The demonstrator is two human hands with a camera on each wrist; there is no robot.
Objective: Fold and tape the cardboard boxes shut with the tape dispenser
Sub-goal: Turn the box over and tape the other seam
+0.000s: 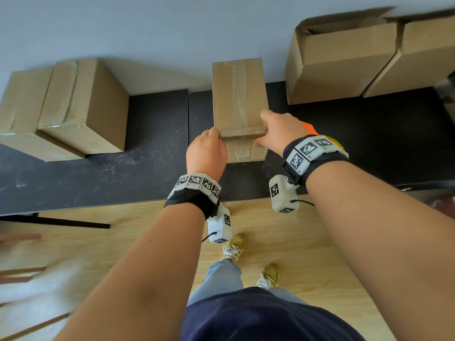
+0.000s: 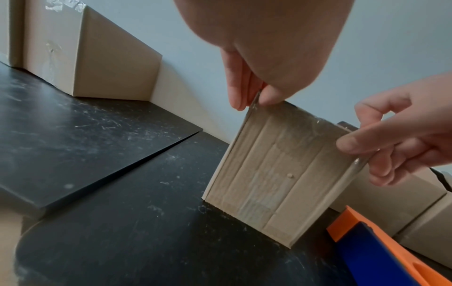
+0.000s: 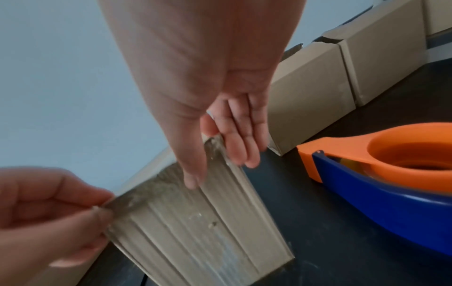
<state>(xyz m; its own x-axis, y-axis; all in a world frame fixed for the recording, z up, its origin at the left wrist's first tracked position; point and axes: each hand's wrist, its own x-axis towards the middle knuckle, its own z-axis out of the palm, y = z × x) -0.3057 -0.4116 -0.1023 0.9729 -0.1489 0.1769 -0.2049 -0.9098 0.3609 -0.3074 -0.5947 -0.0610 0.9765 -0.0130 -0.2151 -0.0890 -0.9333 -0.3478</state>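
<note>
A narrow cardboard box [image 1: 238, 94] stands in the middle of the black table [image 1: 147, 156], clear tape running along its top seam and down its near face [image 2: 276, 174]. My left hand [image 1: 216, 140] pinches the box's near top-left corner between thumb and fingers [image 2: 236, 96]. My right hand [image 1: 263, 139] grips the near top-right corner, its thumb [image 3: 190, 180] on the near face and its fingers [image 3: 244, 151] along the side. The orange and blue tape dispenser [image 3: 391, 174] lies on the table just right of the box, with no hand on it.
Two taped boxes [image 1: 81, 107] [image 1: 22, 114] sit side by side at the left. Two larger boxes [image 1: 339, 62] [image 1: 423, 57] with raised flaps stand at the back right against the wall. The table's front edge runs just below my wrists, over a wooden floor.
</note>
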